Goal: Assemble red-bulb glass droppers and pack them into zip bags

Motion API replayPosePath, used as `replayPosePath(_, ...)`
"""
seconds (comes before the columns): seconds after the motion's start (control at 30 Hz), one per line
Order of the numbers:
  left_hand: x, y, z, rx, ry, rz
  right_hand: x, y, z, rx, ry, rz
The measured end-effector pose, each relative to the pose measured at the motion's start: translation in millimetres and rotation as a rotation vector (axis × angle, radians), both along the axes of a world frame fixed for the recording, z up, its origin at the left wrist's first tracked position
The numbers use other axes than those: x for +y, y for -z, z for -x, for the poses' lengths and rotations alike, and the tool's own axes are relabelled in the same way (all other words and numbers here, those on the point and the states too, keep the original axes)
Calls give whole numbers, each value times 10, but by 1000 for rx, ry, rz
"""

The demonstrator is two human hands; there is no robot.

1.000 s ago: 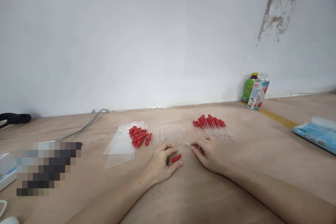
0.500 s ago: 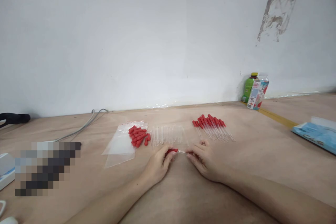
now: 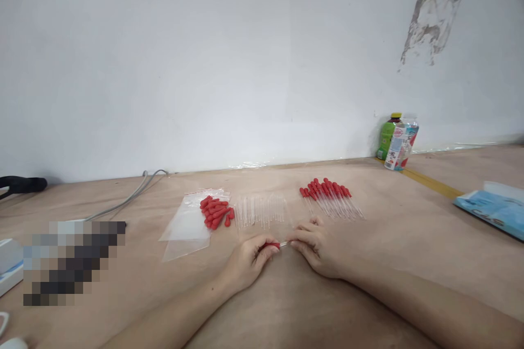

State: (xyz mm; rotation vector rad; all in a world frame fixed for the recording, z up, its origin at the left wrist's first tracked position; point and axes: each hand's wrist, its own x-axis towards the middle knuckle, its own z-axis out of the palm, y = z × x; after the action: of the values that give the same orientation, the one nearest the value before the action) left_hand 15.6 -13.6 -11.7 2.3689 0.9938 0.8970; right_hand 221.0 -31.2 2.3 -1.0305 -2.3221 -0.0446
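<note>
Between thumb and fingers, my left hand [image 3: 254,259] pinches a red rubber dropper bulb [image 3: 275,246]. My right hand [image 3: 313,246] is closed on a clear glass pipette tube [image 3: 284,243], whose end meets the bulb's mouth; how deep it sits in there I cannot tell. Beyond my hands lies a row of bare glass tubes [image 3: 257,211]. To their left is a heap of loose red bulbs [image 3: 215,212], partly on clear plastic bags [image 3: 184,223]. Right of the tubes, several droppers with red bulbs fitted [image 3: 331,196] lie side by side.
At the back right, a green bottle [image 3: 385,139] and a clear labelled bottle [image 3: 403,144] stand by the wall. A blue packet [image 3: 491,211] lies at the far right. On the left are grey cables [image 3: 131,196], a black object [image 3: 24,184] and a blurred-out patch.
The bulb and tube have come slightly lower and nearer to me, and my hands are a little closer together. Less of the tube shows between them. The piles look the same.
</note>
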Motion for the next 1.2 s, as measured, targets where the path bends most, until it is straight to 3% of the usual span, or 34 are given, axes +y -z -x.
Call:
replayPosePath(0.27,3,-2,2,21,-28,25,30,102,16,-37,26,-119)
replayPosePath(0.63,-7,-23,5,96,-8,-116,40,178,116,-51,7,-70)
replayPosePath(0.97,65,-28,44,86,-50,-157,15,-40,70,-125,28,91)
replayPosePath(1.07,115,-12,106,68,-84,-114,118,-130,-70,-38,145,146)
replayPosePath(1.2,152,-17,136,116,-56,-75,444,-295,-414,145,537,230)
